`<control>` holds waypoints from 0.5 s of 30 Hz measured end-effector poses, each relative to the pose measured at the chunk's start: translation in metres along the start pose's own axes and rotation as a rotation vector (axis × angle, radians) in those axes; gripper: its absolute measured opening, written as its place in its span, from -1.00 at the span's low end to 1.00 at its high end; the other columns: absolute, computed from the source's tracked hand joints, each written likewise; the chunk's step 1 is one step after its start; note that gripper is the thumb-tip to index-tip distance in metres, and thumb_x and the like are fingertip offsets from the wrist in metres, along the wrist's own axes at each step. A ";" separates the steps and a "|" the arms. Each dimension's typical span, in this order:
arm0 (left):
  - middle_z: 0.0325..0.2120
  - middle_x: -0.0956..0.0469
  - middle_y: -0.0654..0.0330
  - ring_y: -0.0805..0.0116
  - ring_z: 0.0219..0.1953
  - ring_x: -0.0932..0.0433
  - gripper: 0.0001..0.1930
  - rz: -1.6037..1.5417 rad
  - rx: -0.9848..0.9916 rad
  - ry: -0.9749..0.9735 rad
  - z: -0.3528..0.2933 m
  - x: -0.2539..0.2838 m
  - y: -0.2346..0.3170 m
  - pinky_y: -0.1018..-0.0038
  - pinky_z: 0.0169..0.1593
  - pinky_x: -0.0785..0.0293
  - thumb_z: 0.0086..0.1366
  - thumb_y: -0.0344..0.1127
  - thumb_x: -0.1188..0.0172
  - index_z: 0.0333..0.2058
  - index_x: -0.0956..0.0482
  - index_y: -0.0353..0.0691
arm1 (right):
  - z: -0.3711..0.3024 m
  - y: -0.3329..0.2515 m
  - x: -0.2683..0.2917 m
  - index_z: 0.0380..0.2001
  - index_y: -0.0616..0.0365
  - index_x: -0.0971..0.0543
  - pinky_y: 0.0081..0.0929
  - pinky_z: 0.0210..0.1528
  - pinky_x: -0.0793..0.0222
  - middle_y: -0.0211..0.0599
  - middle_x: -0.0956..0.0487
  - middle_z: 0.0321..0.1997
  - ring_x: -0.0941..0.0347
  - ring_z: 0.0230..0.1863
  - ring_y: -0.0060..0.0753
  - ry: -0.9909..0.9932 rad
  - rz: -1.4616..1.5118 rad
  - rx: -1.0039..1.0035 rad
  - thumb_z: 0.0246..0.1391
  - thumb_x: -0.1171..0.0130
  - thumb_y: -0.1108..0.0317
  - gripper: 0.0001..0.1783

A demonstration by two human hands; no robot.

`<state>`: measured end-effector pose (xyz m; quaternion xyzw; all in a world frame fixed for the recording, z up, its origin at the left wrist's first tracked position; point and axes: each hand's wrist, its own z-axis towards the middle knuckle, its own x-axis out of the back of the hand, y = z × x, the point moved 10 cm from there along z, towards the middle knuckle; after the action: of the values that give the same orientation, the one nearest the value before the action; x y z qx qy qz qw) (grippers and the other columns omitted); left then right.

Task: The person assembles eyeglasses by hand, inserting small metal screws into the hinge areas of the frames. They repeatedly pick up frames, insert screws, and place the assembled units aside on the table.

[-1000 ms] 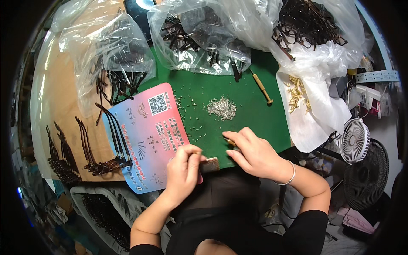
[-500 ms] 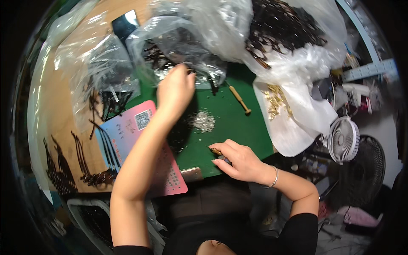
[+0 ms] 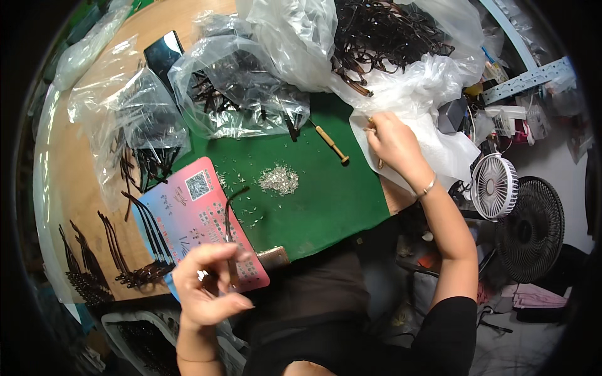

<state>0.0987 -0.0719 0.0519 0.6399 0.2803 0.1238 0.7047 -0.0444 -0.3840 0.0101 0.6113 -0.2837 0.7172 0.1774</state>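
My left hand (image 3: 207, 282) is raised over the near edge of the table, fingers pinched on a thin dark eyeglass temple arm (image 3: 229, 210) that sticks up over a pink and blue card (image 3: 188, 213). My right hand (image 3: 392, 141) reaches out to the right and rests, fingers curled, on a white plastic bag (image 3: 439, 147) with small brass bits beside the fingertips; I cannot make out whether it grips one. Between the hands lies a green mat (image 3: 332, 200) with a small heap of silver screws (image 3: 279, 180) and a wooden-handled screwdriver (image 3: 330, 143).
Clear bags of dark temple arms (image 3: 244, 94) crowd the far side, a bigger one (image 3: 389, 31) behind them. More temple arms (image 3: 138, 244) lie in rows at the left. A phone (image 3: 164, 53) lies at the back. Two fans (image 3: 493, 186) stand off the table's right.
My left hand has come back from the far clear bag to the near edge, now holding a temple arm. My right hand has gone from the mat's front edge out to the white bag.
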 end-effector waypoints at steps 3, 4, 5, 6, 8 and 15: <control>-0.54 -0.54 0.21 0.60 -0.62 -0.28 -0.76 0.304 -0.209 0.193 -0.023 0.014 0.008 0.72 -0.51 -0.20 -0.04 -0.38 -0.42 -0.37 -0.59 -0.27 | 0.008 0.002 -0.018 -0.33 0.29 -0.46 -0.16 -0.29 -0.41 0.08 -0.48 -0.30 -0.48 -0.36 0.06 -0.024 -0.064 -0.010 -0.05 -0.02 0.38 -0.78; -0.54 -0.50 0.24 0.57 -0.59 -0.29 -0.79 0.333 -0.220 0.203 -0.023 0.021 0.008 0.69 -0.48 -0.20 -0.01 -0.37 -0.40 -0.39 -0.60 -0.25 | 0.009 0.003 -0.017 -0.35 0.31 -0.46 -0.17 -0.29 -0.41 0.09 -0.48 -0.33 -0.48 -0.36 0.08 -0.005 -0.065 -0.002 -0.06 -0.02 0.39 -0.78; -0.55 -0.47 0.27 0.55 -0.56 -0.31 -0.82 0.356 -0.223 0.211 -0.024 0.025 0.008 0.67 -0.46 -0.21 0.01 -0.35 -0.39 -0.41 -0.60 -0.24 | 0.011 0.013 -0.026 -0.36 0.31 -0.46 -0.20 -0.32 -0.40 0.06 -0.49 -0.35 -0.47 -0.39 0.03 -0.128 -0.010 -0.025 -0.06 -0.03 0.37 -0.78; -0.51 -0.44 0.26 0.54 -0.51 -0.31 -0.84 0.314 -0.226 0.227 -0.022 0.024 0.006 0.64 -0.44 -0.19 0.04 -0.32 -0.37 -0.44 -0.60 -0.23 | 0.017 0.026 -0.032 -0.37 0.31 -0.46 -0.24 -0.35 -0.38 0.04 -0.50 -0.37 -0.47 -0.41 -0.01 -0.252 0.044 -0.050 -0.05 -0.05 0.36 -0.78; -0.44 -0.45 0.21 0.53 -0.48 -0.36 -0.85 0.192 -0.121 0.178 -0.013 0.018 -0.006 0.64 -0.40 -0.29 0.13 -0.36 -0.28 -0.41 -0.52 -0.29 | 0.020 0.023 -0.036 -0.41 0.36 -0.45 -0.33 -0.36 -0.36 0.02 -0.52 -0.44 -0.47 -0.44 -0.10 -0.423 0.128 -0.091 -0.05 -0.05 0.36 -0.77; -0.57 -0.44 0.28 0.61 -0.59 -0.42 -0.79 -0.054 0.221 0.029 -0.024 -0.006 -0.052 0.68 -0.49 -0.37 0.33 -0.43 0.03 -0.09 -0.37 -0.37 | -0.024 -0.027 0.029 -0.41 0.28 -0.50 -0.47 -0.37 -0.39 -0.16 -0.55 -0.51 -0.50 -0.46 -0.41 -0.207 0.460 -0.106 -0.04 -0.13 0.37 -0.82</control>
<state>0.0711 -0.0632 0.0026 0.7042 0.3197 0.0823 0.6286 -0.0524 -0.3509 0.0409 0.5908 -0.4691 0.6563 0.0117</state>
